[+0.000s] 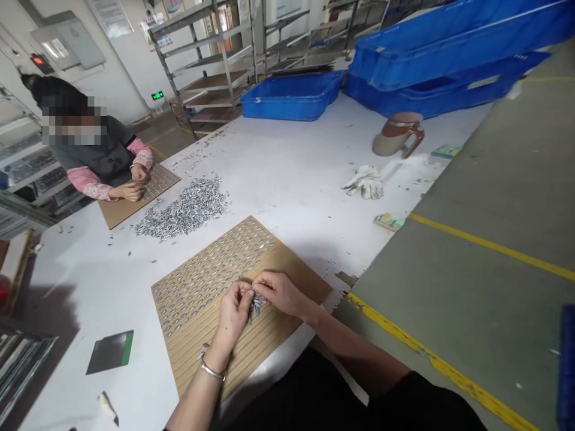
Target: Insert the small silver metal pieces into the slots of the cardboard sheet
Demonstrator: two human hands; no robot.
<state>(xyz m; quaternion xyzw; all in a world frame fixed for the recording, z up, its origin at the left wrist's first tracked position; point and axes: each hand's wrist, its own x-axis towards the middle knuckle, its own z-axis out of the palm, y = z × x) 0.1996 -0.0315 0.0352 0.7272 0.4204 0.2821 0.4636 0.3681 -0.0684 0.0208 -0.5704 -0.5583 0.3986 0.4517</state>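
My left hand [234, 310], with a silver bangle at the wrist, is closed over the corrugated brown board [287, 269]. Small grey oval pieces [255, 307] bunch at its thumb and fingers. Close beside it, my right hand [279, 292] is pinched, its fingertips almost touching the left ones; what lies between them is too small to make out. Rows of the same shiny oval pieces [211, 269] cover the far part of the board. The grooves nearer me are bare, apart from a few loose pieces [204, 348] by my left wrist.
A heap of oval pieces [184, 209] lies beyond the board. Across the table, a person [105, 155] works at another board [128, 209]. Rightward are a white glove [366, 182], a mug [398, 134] and blue crates [291, 99]. A dark plate [108, 353] lies at left.
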